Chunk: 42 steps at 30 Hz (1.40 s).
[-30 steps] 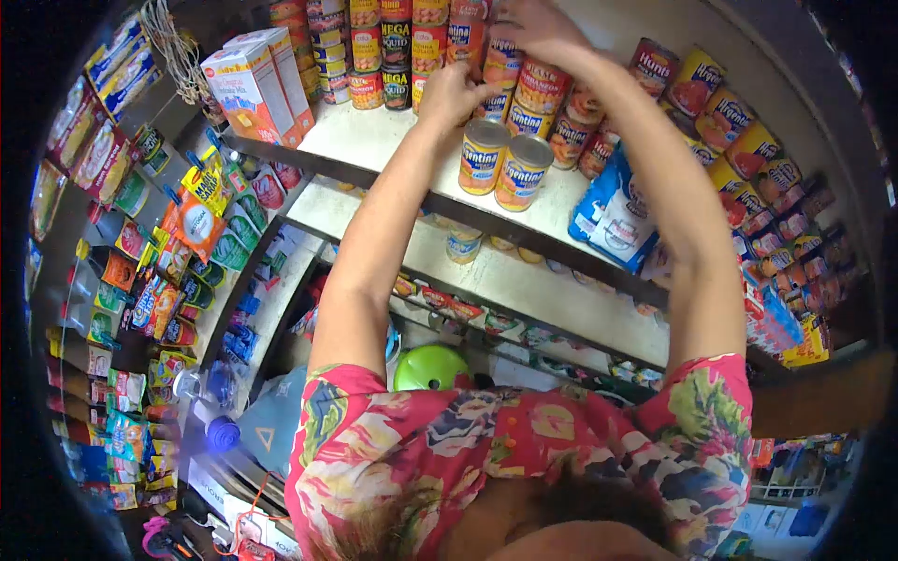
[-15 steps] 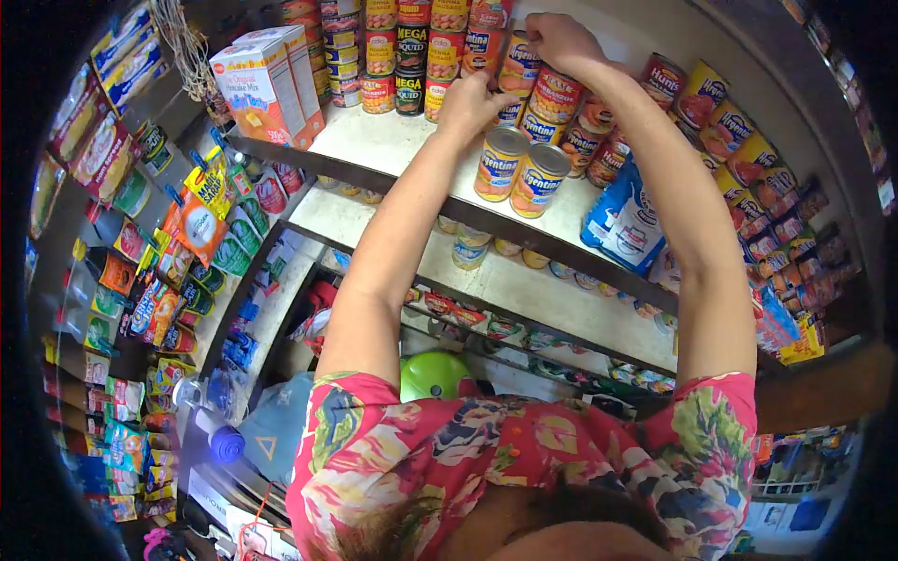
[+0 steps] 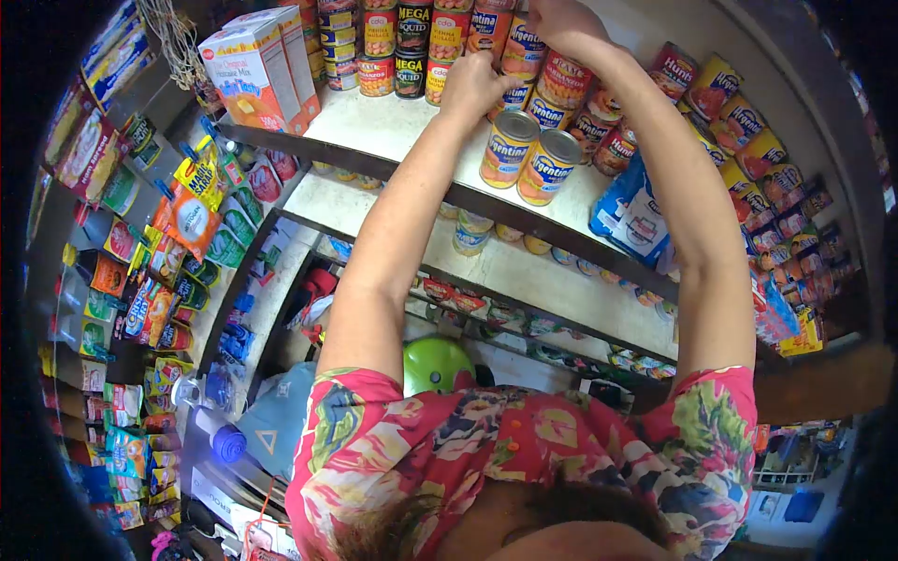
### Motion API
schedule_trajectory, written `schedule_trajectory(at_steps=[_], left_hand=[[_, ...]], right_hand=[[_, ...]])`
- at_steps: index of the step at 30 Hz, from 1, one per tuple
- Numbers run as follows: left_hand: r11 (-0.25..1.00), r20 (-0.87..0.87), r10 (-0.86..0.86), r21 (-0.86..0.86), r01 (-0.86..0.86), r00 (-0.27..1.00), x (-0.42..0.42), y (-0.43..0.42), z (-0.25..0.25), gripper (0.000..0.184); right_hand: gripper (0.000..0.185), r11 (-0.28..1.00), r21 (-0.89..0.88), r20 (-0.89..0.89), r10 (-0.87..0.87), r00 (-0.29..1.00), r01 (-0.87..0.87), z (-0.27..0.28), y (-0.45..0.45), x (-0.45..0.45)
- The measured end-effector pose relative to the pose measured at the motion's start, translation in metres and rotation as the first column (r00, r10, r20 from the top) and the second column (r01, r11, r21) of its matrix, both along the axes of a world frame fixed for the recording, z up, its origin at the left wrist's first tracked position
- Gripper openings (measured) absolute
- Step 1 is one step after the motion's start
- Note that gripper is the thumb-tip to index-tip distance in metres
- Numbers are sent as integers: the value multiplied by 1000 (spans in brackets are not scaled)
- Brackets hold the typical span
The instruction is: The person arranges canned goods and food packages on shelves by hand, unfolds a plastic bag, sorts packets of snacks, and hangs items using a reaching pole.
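Note:
My left hand [image 3: 475, 91] is against the left side of a stack of cans, its thumb across the front of a lower Argentina can [image 3: 513, 97] and its fingers curled beside it. At the top of the stack my right hand [image 3: 567, 32] grips an upper Argentina can [image 3: 523, 49]; its fingertips are partly cut off by the view's upper edge. A can of garbanzos [image 3: 564, 80] stands just under my right wrist. Two more Argentina cans, a left one [image 3: 510, 150] and a right one [image 3: 549, 168], stand upright in front, near the shelf edge.
Stacked squid cans [image 3: 410, 75] and Vienna sausage cans [image 3: 447, 35] stand left of my hands. Pancake mix boxes [image 3: 253, 79] are at the shelf's left end. A blue-and-white pack [image 3: 636, 220] leans at the shelf's front edge [image 3: 552, 229]. Hunt's cans [image 3: 673, 73] stand to the right.
The view has shifted, so the shelf and cans sit higher in the picture. Both hands stay at the same stack, and the two front cans keep their places.

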<state>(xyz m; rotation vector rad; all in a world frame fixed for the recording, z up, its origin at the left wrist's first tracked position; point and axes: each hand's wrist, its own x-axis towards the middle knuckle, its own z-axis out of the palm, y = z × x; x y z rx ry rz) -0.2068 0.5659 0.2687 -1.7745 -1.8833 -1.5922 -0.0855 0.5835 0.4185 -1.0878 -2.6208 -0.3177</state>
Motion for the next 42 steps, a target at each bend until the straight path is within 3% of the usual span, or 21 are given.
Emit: schedule_trajectory(at_steps=[6,7,10,12,14,16,18,22,24,26,28,29,32,33,35,38,39,42], left_hand=[[998,-38,-9,55,11,999,-1,3,-3,36],[999,-36,8,44,-6,999,0,2,-3,36],[999,-68,23,39,-20,997,-2,2,-3,37],[1000,-34,4,-15,-5,999,-1,3,-7,38],[999,-44,-8,-37,6,999,2,-3,3,38],[999,-31,21,-37,-22,999,2,-2,2,39],[1000,7,0,-22,0,1000,6,-8,6,39],[999,33,-31,-37,32,999,6,-14,9,40],[997,31,-6,-83,8,1000,6,-14,8,40],[996,3,16,-88,-15,1000,9,-20,11,43],[997,-27,28,-77,-30,999,11,-23,15,45],[995,-47,48,-81,-52,998,10,-22,16,46],[992,-92,94,-74,-101,991,9,-13,11,47],[992,-96,95,-68,-102,991,8,-13,10,47],[996,-81,73,-46,-77,994,8,-15,8,47],[996,-126,94,17,-93,988,6,-10,4,46],[996,-120,95,6,-95,988,6,-10,4,45],[997,-44,47,-61,-50,998,8,-16,10,47]], right_hand=[[35,993,118,-14,28,999,-26,5,-17,17],[44,989,86,10,116,993,-116,6,-19,28],[35,941,-208,32,280,960,-267,-16,-28,59],[52,894,-328,35,334,942,-305,-40,-43,82],[71,890,-341,161,373,914,-303,-59,-58,91],[78,828,-300,-133,456,880,-474,-96,-48,96],[81,857,-390,-215,272,938,-337,-104,-51,95],[69,879,-363,-265,223,938,-311,-77,-52,99],[71,928,-107,-423,283,861,-357,-62,-35,104],[77,944,-96,-590,201,782,-315,-29,-30,104],[81,958,-99,-781,92,618,-268,-8,-30,96],[81,889,-182,-892,31,450,-421,-12,-1,92],[84,819,-210,-950,-42,309,-533,5,6,68],[85,932,-74,-932,62,357,-356,0,37,59],[86,944,54,-913,179,367,-326,-1,53,42],[88,954,102,-882,218,418,-282,6,45,20],[89,941,65,-897,201,394,-331,13,14,16],[91,937,41,-879,199,433,-347,14,29,5]])
